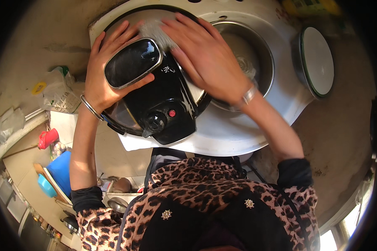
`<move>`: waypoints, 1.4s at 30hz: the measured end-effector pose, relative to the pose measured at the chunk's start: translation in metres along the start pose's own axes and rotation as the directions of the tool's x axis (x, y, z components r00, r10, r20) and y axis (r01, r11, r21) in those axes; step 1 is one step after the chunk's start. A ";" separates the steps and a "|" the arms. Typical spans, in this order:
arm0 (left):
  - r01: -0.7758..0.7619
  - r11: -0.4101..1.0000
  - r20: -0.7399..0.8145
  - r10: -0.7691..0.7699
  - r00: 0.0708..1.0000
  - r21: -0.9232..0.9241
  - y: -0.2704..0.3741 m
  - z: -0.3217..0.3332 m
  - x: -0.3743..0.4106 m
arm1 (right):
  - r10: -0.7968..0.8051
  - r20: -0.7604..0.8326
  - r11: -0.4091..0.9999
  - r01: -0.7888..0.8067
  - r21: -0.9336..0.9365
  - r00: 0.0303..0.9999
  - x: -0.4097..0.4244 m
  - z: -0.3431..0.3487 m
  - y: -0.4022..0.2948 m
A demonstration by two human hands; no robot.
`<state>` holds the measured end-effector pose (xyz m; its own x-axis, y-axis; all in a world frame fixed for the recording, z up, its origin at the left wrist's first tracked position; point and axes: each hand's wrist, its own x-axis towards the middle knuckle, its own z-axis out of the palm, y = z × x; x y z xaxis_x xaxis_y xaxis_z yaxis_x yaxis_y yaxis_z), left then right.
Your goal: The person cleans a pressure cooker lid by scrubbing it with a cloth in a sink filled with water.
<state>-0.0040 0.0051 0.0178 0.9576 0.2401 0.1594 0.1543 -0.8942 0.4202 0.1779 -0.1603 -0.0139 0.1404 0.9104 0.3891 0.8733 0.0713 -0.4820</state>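
A black-and-steel pressure cooker lid (172, 91) rests over the left side of a white washbasin (220, 138). It has a round black valve knob (156, 121) and a red button (172, 113). My left hand (95, 73) grips the lid's glossy black handle (133, 62), thumb on the near side and fingers spread beyond it. With my right hand (204, 59) I hold a pale greyish scrubber or cloth (157, 33) against the lid beside the handle; motion blurs it. Partly behind my right wrist, a steel pot (267, 56) stands in the basin.
A white dish with a dark green rim (318, 61) sits at the basin's right edge. To the left are a clear plastic bag with printing (61, 94) and a crumpled bag (8, 125). Lower left are a red jug (48, 138) and a blue container (59, 169).
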 end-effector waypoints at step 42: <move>0.041 0.998 0.020 -0.040 0.999 -0.041 0.012 0.000 0.008 | 0.847 -0.095 0.454 -0.618 0.641 0.524 -0.069 0.033 -0.033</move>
<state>0.0056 -0.0033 0.0242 0.9553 0.2683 0.1243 0.1833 -0.8672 0.4630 0.1244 -0.2116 -0.0509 0.8573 0.4982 -0.1297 0.0109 -0.2694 -0.9630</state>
